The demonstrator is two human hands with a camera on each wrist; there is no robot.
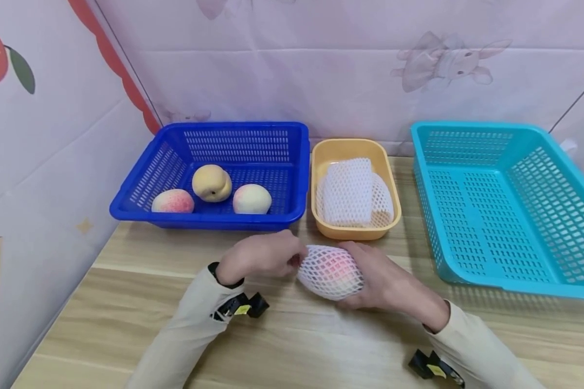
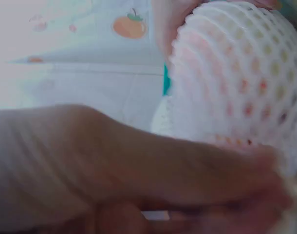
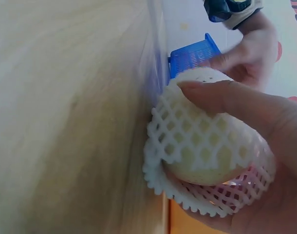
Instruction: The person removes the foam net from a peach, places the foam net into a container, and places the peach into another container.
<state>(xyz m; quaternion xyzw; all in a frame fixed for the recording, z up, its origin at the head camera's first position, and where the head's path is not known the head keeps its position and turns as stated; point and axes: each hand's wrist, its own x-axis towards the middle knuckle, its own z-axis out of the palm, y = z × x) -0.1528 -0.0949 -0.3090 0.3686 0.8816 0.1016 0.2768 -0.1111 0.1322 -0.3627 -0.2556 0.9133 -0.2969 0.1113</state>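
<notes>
A pink and cream peach (image 1: 339, 266) sits inside a white foam net sleeve (image 1: 316, 273), low over the table in front of the yellow tub. My right hand (image 1: 386, 278) grips the peach and its sleeve from the right, thumb along the near side. In the right wrist view the sleeve's open rim (image 3: 187, 200) shows, with the pale peach (image 3: 202, 174) bulging in it. My left hand (image 1: 265, 254) pinches the sleeve's left end; the left wrist view shows its thumb (image 2: 197, 165) across the netting, the fingertips blurred.
A dark blue basket (image 1: 209, 218) with three peaches stands at the back left. Beside it, a yellow tub (image 1: 355, 233) holds white foam net sleeves (image 1: 349, 192). A turquoise basket (image 1: 482, 216) stands to the right. A patterned cloth wall (image 1: 282, 81) rises behind the wooden table (image 1: 292, 346).
</notes>
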